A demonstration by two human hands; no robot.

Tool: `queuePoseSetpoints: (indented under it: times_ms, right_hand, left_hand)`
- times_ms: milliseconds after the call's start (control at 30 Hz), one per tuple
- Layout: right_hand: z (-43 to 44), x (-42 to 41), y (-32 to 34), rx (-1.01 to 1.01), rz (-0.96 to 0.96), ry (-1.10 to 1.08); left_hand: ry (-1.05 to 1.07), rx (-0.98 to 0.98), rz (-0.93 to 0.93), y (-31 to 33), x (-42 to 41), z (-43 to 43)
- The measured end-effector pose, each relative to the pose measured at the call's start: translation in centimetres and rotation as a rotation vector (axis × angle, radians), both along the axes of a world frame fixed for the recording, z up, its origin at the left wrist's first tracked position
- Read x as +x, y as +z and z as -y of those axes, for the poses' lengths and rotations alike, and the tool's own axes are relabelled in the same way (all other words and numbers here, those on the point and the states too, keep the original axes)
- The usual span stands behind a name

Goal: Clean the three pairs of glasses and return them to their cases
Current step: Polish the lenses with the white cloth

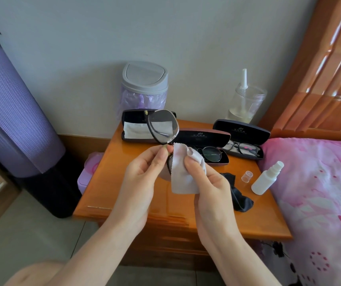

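My left hand (142, 168) pinches a dark-rimmed pair of glasses (162, 125) at the bridge, holding it upright above the nightstand (124, 182). My right hand (208, 182) grips a white cleaning cloth (183, 174) wrapped over the lower lens, which is hidden. An open black case (132, 125) with a white cloth inside lies at the back left. A maroon case (204, 137) holds round glasses (211, 153). A dark blue case (241, 129) holds black-framed glasses (243, 148).
A white spray bottle (265, 179), its clear cap (247, 176) and a black cloth (237, 195) lie on the right side. A lidded bin (144, 85) and a clear jar (247, 104) stand at the back. A pink-covered bed (320, 193) borders the right.
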State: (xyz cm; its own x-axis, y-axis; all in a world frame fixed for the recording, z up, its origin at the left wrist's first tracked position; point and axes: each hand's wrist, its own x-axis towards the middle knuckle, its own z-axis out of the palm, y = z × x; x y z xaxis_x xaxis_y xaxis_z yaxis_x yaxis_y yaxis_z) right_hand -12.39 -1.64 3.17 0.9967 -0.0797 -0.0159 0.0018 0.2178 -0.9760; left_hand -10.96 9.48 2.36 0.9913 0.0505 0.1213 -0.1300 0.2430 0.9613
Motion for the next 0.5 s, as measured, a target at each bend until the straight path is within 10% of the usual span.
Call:
queuePoseSetpoints:
  times_ms: [500]
  right_hand:
    - [0.40, 0.14, 0.55, -0.099, -0.029, 0.058]
  left_hand:
    - [0.011, 0.210, 0.112, 0.09, -0.29, 0.21]
